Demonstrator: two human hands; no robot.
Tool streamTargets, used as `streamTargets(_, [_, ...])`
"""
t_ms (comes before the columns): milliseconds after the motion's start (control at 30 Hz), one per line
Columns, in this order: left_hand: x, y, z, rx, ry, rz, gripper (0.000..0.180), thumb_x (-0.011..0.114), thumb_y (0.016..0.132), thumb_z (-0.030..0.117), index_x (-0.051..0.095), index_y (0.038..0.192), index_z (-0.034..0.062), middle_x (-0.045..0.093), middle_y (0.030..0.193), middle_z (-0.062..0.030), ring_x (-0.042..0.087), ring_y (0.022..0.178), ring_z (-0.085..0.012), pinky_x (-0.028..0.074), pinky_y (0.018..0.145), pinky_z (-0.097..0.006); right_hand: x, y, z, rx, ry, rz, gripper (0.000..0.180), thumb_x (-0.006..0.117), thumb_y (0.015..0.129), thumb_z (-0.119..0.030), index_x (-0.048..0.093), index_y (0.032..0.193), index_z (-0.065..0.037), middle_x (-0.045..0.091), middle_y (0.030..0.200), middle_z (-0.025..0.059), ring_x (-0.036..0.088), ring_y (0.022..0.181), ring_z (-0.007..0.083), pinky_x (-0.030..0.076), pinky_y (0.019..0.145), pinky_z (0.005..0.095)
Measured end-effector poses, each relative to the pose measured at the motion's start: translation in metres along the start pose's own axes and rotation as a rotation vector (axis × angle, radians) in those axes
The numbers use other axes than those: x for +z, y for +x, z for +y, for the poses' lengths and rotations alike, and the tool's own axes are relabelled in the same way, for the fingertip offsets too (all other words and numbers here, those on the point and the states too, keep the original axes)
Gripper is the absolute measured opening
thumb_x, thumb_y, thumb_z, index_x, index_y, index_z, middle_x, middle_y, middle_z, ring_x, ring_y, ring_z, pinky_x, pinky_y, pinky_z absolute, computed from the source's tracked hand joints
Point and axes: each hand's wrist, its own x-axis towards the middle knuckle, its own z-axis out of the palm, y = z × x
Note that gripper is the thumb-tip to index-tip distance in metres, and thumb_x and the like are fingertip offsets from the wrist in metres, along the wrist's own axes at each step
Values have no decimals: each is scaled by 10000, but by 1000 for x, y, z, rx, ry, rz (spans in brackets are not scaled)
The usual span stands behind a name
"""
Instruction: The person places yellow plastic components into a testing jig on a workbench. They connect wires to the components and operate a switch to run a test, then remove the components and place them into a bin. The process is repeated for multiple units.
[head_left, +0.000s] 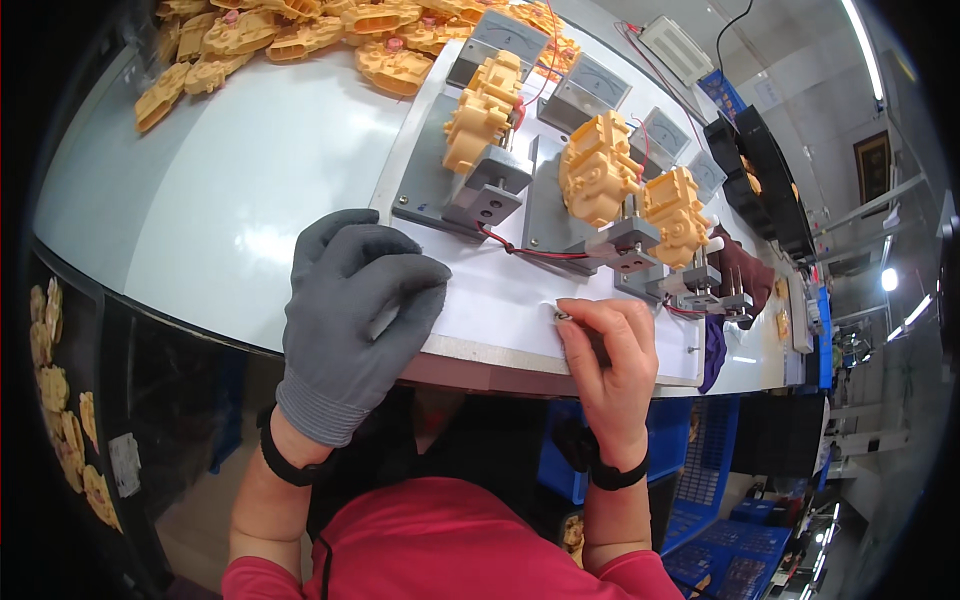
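Fingertips of my right hand (608, 345) pinch something very small against the near edge of the white board (500, 300); only a glint of metal shows at the tip of my index finger, so I judge it a tiny screw or pin, though I cannot tell for sure. A piece like that would be light, hard and slippery, easy to drop or flick off the edge, so it is best taken between thumb and forefinger, pressed down on the board. That hand is bare, curled closed round the bit, wrist bent up from below, a black band at the wrist. My left hand (350, 310) wears a grey glove and lies palm down on the board's near left part, fingers bent and loosely closed; whether it holds anything underneath I cannot tell. It looks to be steadying the board. Beyond my hands stand yellow plastic housings (598, 165) clamped on grey fixtures (488, 192), with red wires and grey meters (598, 88) behind them. More yellow parts (300, 35) are heaped at the far side of the white table (200, 200).
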Motion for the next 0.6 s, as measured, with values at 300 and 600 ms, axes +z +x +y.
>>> streamTargets(300, [3, -3, -1, -35, -48, 18, 163, 756, 768, 104, 748, 929, 128, 664, 989, -54, 538, 1153, -326, 454, 994, -434, 0, 1, 0, -1, 0, 3, 202, 779, 801, -77, 729, 995, -98, 630, 856, 32, 560, 776, 216, 406, 725, 349])
streamTargets(600, [2, -3, 0, -49, -65, 9, 157, 755, 777, 121, 750, 933, 128, 663, 992, -57, 535, 1154, -326, 442, 1007, -434, 0, 1, 1, -16, -8, -6, 182, 777, 805, -85, 726, 978, -103, 614, 855, 31, 552, 780, 218, 405, 718, 345])
